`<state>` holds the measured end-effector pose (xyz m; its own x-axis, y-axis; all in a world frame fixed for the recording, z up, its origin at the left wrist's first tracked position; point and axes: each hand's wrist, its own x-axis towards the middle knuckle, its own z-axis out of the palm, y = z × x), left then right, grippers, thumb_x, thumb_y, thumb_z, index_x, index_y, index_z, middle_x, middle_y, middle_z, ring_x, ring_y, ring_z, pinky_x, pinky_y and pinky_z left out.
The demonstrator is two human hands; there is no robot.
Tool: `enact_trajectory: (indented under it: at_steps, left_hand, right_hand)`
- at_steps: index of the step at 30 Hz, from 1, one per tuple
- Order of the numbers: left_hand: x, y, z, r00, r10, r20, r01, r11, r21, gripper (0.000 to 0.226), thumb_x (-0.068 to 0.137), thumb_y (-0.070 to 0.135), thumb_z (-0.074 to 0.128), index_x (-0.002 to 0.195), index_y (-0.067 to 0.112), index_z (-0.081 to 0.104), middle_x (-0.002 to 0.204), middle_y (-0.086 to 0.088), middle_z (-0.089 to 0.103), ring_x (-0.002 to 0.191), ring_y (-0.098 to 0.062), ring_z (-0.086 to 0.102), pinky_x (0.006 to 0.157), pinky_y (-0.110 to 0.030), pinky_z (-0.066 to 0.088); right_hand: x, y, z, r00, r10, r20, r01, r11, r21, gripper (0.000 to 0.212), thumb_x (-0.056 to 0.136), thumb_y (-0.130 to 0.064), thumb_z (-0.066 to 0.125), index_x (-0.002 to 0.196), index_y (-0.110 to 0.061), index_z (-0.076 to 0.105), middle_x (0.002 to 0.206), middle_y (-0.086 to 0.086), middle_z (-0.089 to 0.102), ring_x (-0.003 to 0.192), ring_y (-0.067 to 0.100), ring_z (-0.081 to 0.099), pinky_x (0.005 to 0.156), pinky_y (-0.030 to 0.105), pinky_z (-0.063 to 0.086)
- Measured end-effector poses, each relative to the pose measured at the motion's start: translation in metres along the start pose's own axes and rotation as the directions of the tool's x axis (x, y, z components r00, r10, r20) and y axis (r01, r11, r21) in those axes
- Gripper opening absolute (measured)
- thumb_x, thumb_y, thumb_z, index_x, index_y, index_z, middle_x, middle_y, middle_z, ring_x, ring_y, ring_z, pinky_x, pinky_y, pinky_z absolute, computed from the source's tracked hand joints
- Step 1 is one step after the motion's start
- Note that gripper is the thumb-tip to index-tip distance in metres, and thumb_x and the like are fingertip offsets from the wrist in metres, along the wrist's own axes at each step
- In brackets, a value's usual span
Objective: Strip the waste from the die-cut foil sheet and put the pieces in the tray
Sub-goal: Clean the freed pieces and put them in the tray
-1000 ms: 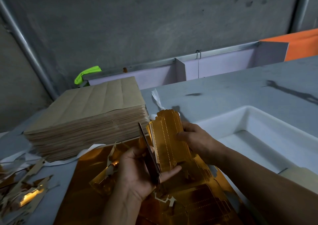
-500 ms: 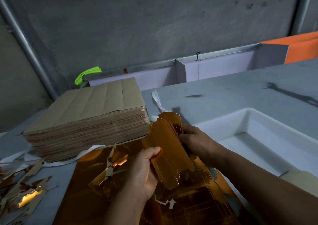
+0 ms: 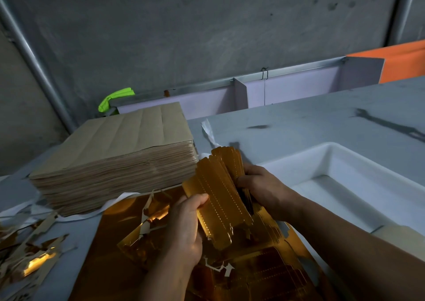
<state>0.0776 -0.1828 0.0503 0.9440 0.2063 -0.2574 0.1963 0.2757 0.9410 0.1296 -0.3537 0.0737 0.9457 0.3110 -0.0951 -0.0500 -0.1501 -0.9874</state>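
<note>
Both hands hold a stack of gold die-cut foil pieces (image 3: 218, 197) above the table. My left hand (image 3: 186, 227) grips the stack's left edge, thumb on its face. My right hand (image 3: 259, 190) grips the right edge from behind. The stack tilts to the left, its dotted crease lines facing me. Under the hands lies the gold die-cut foil sheet (image 3: 128, 222), with torn waste strips (image 3: 149, 222) on it. A white tray (image 3: 331, 162) stands to the right; what shows of its floor is bare.
A thick pile of brown paper sheets (image 3: 119, 153) stands at the left behind the foil. Foil waste scraps (image 3: 32, 250) lie at the table's left edge. A white paper strip (image 3: 209, 135) curls behind the stack. A grey wall and low white divider (image 3: 239, 93) close the back.
The stack of pieces has turned from nearly edge-on to face me and tilted left. My left hand shifted from cupping it underneath to gripping its left edge.
</note>
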Motion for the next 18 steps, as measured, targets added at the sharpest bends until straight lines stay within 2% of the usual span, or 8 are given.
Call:
enact_trajectory:
  at_steps: [5,10,15,18]
  left_hand:
    - [0.001,0.001,-0.005,0.997,-0.019,-0.072,0.016,0.999,-0.041,0.020,0.087,0.025,0.063,0.106,0.019,0.063,0.104,-0.015,0.069,0.096,-0.034,0.066,0.068,-0.041,0.051]
    - [0.002,0.001,-0.006,0.995,-0.026,-0.101,0.022,0.999,-0.044,0.017,0.087,0.025,0.063,0.104,0.020,0.063,0.109,-0.016,0.067,0.100,-0.035,0.064,0.072,-0.045,0.052]
    - [0.002,0.004,-0.009,0.986,-0.041,-0.159,0.021,0.992,-0.126,0.008,0.090,0.026,0.062,0.098,0.025,0.063,0.107,-0.013,0.067,0.099,-0.035,0.063,0.069,-0.045,0.051]
    - [0.003,0.010,-0.013,0.976,-0.079,-0.202,0.029,0.970,-0.243,0.014,0.088,0.027,0.063,0.102,0.027,0.061,0.107,-0.012,0.066,0.097,-0.036,0.063,0.068,-0.047,0.051]
  right_hand:
    - [0.001,0.000,0.000,1.000,-0.001,-0.010,0.001,1.000,0.017,0.021,0.097,-0.014,0.054,0.112,-0.020,0.065,0.102,0.008,0.074,0.095,0.027,0.071,0.096,0.054,0.051]
    - [0.001,0.001,0.000,1.000,-0.004,-0.017,0.004,0.999,0.039,0.022,0.096,-0.013,0.054,0.114,-0.020,0.064,0.104,0.010,0.073,0.095,0.029,0.072,0.096,0.055,0.052]
    - [0.007,0.005,0.000,1.000,0.012,-0.016,-0.011,0.998,0.068,0.031,0.096,-0.016,0.056,0.126,-0.020,0.060,0.114,0.011,0.070,0.101,0.033,0.069,0.096,0.055,0.052]
    - [0.011,0.010,-0.003,1.000,0.022,0.010,-0.023,0.989,0.149,0.025,0.095,-0.014,0.055,0.118,-0.018,0.063,0.105,0.011,0.074,0.095,0.031,0.072,0.086,0.050,0.058]
